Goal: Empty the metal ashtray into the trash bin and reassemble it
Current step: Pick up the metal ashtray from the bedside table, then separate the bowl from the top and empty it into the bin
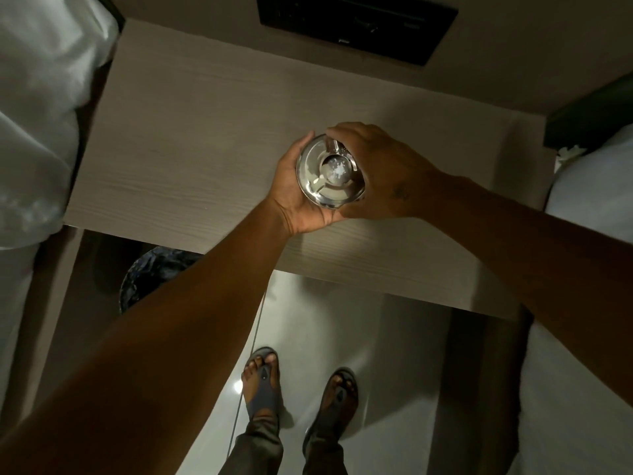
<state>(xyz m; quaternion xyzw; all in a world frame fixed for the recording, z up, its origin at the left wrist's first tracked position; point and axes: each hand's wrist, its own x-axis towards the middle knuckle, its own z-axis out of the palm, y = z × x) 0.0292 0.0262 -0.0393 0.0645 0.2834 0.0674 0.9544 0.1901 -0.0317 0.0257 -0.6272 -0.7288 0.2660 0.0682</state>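
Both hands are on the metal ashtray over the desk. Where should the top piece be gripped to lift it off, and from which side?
Probably by the outer rim of the ashtray, from above on its right side, where the right hand already curls over the edge. The top is a shallow round dish with a sunken centre, so only the rim offers purchase. The left hand cups it from the left and beneath, steadying it.

Between the fingers (337, 132) the polished metal ashtray (330, 171) is gleaming mirror-smooth, while the pale wood-grain desktop (191, 142) beneath them is looking matt.
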